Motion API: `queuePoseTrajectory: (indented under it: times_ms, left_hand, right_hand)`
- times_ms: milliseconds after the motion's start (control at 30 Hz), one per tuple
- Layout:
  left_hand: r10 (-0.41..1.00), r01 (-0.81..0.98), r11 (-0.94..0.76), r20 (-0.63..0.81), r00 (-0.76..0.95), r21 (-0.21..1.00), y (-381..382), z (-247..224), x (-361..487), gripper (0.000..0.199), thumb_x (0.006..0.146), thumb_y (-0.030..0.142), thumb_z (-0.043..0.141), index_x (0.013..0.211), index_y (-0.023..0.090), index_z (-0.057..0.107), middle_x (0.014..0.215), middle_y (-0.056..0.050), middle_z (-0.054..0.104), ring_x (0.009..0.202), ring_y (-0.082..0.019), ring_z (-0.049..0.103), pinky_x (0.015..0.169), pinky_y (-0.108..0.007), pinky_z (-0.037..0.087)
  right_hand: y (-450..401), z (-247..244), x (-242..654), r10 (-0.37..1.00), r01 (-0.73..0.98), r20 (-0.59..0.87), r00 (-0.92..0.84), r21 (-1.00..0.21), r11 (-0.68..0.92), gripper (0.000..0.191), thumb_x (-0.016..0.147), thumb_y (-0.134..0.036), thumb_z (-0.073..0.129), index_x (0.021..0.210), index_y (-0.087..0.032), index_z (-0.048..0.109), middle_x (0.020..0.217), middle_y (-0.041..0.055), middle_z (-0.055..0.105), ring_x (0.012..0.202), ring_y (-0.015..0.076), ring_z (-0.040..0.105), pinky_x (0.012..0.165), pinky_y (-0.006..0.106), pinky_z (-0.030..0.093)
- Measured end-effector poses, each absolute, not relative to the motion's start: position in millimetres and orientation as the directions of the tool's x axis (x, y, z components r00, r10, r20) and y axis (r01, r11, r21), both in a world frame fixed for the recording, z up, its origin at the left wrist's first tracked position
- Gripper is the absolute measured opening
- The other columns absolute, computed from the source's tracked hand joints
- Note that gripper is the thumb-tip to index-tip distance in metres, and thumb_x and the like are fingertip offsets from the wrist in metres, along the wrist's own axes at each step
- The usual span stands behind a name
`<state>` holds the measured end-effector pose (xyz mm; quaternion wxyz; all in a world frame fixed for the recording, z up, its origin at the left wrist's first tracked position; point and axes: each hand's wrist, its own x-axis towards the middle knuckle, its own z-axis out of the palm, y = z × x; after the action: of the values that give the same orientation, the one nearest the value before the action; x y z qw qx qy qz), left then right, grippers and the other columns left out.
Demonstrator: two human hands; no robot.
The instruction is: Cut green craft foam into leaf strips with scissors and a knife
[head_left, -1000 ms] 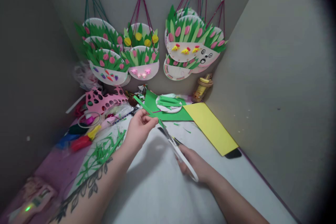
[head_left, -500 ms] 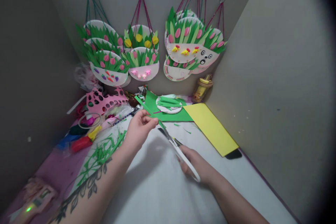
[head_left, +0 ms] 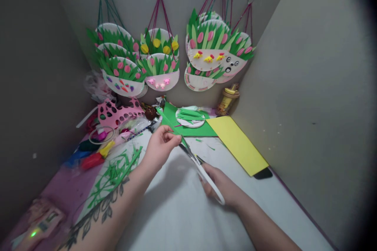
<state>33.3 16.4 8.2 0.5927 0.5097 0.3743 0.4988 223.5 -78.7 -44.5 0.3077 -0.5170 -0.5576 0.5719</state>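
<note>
My left hand (head_left: pixel 165 143) pinches a narrow green paper strip (head_left: pixel 167 117) between thumb and fingers, its far end pointing up and left. White-handled scissors (head_left: pixel 203 170) are in my right hand (head_left: pixel 216 184), fingers wrapped round the handles. The blades meet the strip's near end, just right of my left fingertips. How far apart the blades are is hard to make out. Beyond my hands, a white oval plate (head_left: pixel 190 122) bearing cut green pieces rests on a green sheet (head_left: pixel 169 111). Thin green paper scraps (head_left: pixel 116 170) are heaped beside my left forearm.
A yellow sheet (head_left: pixel 237 145) lies at right, partly over a dark object (head_left: pixel 263 173). Pink cut-out material (head_left: pixel 120 113), a ring (head_left: pixel 101 135) and bags crowd the left. A yellow-lidded cup (head_left: pixel 226 100) stands by the wall, under hanging paper-plate baskets (head_left: pixel 161 78).
My left hand has shifted slightly right and down, closer to the scissors, with the green strip in it. The right hand and scissors have hardly moved.
</note>
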Motion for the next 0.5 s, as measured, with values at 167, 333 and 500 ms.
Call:
queuePoseTrajectory:
  times_ms: [167,333,500]
  left_hand:
    - [0.973,-0.195,-0.011,0.055,0.223,0.981,16.9,8.2,33.0,0.036,0.061,0.03,0.074,0.082,0.018,0.047,0.056,0.006,0.058,0.054,-0.01,0.052,0.056,-0.022,0.038]
    - [0.972,-0.183,-0.021,0.063,0.225,0.983,16.9,9.5,32.6,0.035,0.062,0.029,0.073,0.082,0.018,0.046,0.056,0.006,0.057,0.054,-0.01,0.053,0.056,-0.022,0.037]
    - [0.973,-0.18,-0.02,0.06,0.222,0.984,17.4,9.2,32.3,0.035,0.061,0.031,0.074,0.082,0.018,0.047,0.055,0.006,0.057,0.053,-0.01,0.053,0.056,-0.022,0.037]
  right_hand:
    - [-77.8,-41.1,223.8,0.928,0.26,-0.264,-0.263,-0.946,-0.195,0.02,0.058,-0.012,0.053,0.073,-0.021,0.042,0.058,-0.0061,0.047,0.053,0.0086,0.042,0.048,0.02,0.031]
    - [-77.5,-40.7,223.6,0.93,0.261,-0.276,-0.243,-0.942,-0.211,0.018,0.056,-0.015,0.051,0.07,-0.021,0.041,0.057,-0.0064,0.047,0.052,0.0083,0.042,0.047,0.019,0.03]
    - [-77.3,-44.1,223.4,0.933,0.242,-0.275,-0.234,-0.945,-0.218,0.019,0.054,-0.014,0.048,0.068,-0.021,0.039,0.055,-0.0074,0.047,0.05,0.0078,0.041,0.045,0.019,0.028]
